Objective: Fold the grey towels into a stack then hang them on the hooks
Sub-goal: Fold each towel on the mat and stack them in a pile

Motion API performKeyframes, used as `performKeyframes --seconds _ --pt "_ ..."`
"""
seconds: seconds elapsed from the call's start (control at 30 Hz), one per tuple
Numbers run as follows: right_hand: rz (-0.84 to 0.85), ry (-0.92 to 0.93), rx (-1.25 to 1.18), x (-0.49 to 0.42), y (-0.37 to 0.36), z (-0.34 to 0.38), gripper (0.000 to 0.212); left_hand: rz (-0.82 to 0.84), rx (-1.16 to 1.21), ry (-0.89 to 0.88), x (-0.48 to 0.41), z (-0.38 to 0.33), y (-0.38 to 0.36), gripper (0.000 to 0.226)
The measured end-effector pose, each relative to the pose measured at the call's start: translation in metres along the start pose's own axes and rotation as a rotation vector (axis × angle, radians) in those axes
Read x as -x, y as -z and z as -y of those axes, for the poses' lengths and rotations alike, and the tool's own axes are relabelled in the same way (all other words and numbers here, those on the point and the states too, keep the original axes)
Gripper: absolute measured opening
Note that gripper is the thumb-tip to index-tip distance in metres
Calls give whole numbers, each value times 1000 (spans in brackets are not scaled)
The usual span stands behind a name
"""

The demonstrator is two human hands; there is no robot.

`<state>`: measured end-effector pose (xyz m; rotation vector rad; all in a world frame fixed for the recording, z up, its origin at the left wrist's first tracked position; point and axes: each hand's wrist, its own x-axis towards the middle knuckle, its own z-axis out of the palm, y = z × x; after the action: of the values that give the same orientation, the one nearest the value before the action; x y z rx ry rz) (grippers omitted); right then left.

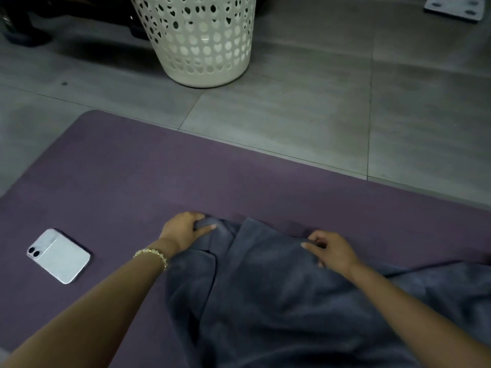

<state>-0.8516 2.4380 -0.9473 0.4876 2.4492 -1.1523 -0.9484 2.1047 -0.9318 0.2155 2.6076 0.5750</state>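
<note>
1. Grey towel (265, 288): lies crumpled on the purple mat (132, 176), close to the person, and runs off the lower and right edges of the view; only one towel can be told apart, and no hooks are in view
2. Left hand (183, 228): fingers curled round the far left corner of the towel, thumb laid on top of the cloth; a gold bead bracelet (152, 254) sits on that wrist
3. Right hand (330, 249): clamped on the far edge of the towel to the right, fingers bent onto the cloth; the two hands are apart, with a raised ridge of cloth between them
4. Handling, as judged: the cloth looks thick, soft and limp, so it will hold no shape and will sag between two grips; it should be light enough for bare hands; the plush pile probably drags on the mat, so lifting should serve better than sliding
5. Hold points: corners and hemmed edges give control of the whole panel; a grip in mid-cloth would only bunch it
6. Stage, as judged: spreading flat ahead of a first fold; no folded stack is visible
7. Surroundings: a phone (59, 256) lies on the mat left of the left hand, well apart from the towel; a white perforated laundry basket (202, 41) stands on the tiled floor (292, 102) beyond the mat
</note>
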Motion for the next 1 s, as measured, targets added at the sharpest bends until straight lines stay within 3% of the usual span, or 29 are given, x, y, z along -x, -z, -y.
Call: performKeyframes --seconds 0.07,0.3,0.4,0.47,0.6,0.73,0.9,1.0 --pt "-4 -15 -224 -6 15 19 17 -62 118 -12 -6 -3 28 37" --pt "-328 39 -385 -63 58 71 8 -453 346 18 -49 -24 105 27" --pt "-362 -18 -275 -74 48 64 33 -414 574 126 -48 -11 84 60" --pt "-305 6 -171 -69 23 62 39 -346 630 256 -40 1 54 69" --pt "-31 137 -219 -41 -56 88 25 -291 759 416 -13 23 1 51" --pt "158 129 -299 -32 -117 119 31 -239 840 314 11 41 -19 30" --pt "83 129 -72 -33 -148 136 43 -65 975 284 29 47 -23 32" --pt "63 112 -66 -29 -151 144 46 -92 1051 298 32 43 -25 29"
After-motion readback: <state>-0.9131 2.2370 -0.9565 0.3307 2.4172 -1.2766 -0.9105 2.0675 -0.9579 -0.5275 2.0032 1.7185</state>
